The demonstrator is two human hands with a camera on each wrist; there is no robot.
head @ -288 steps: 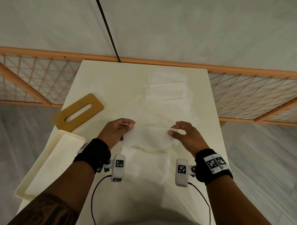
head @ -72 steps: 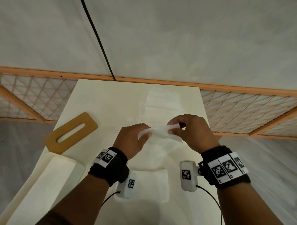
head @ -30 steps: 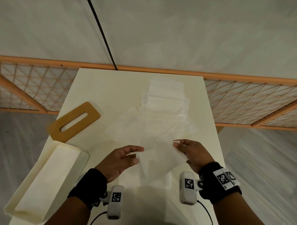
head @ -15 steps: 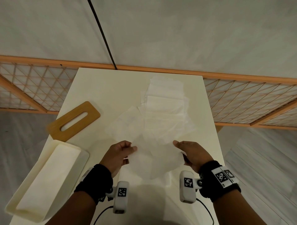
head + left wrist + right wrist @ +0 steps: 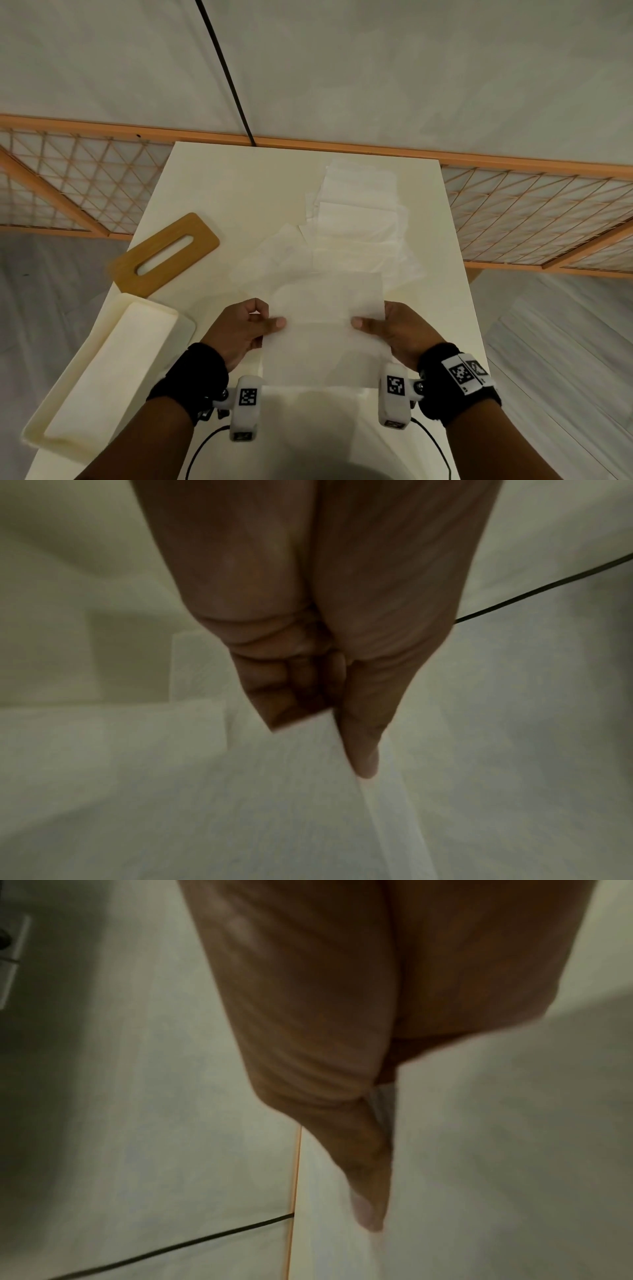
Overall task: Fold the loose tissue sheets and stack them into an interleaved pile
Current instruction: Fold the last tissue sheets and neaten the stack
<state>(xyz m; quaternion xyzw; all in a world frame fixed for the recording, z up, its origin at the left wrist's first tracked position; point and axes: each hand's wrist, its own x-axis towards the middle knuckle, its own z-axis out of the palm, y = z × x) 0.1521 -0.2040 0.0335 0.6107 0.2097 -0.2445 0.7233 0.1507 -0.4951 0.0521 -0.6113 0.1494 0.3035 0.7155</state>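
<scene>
On the table (image 5: pixel 212 192) a tray (image 5: pixel 37 431) sits at the left edge, loose tissues (image 5: pixel 356 219) toward the far right corner, and – above the near edge – one sheet (image 5: pixel 325 335) pinched taut by left hand (image 5: pixel 239 332) and right hand (image 5: pixel 400 330).

Held tissue sheet (image 5: pixel 325 329) covers the fingers of both hands behind it; only the thumbs show on its near face. It also hides the desk (image 5: pixel 219 192) beneath, so any folded pile there is unseen. Cream tray (image 5: pixel 102 373): far-left corner cut by the head view's edge. Both wrist views blurred. Right wrist: right hand (image 5: pixel 342 1042) grip on the sheet edge is probably a pinch, fingers hidden. Loose sheets (image 5: pixel 356 222) overlap, count unreadable
</scene>
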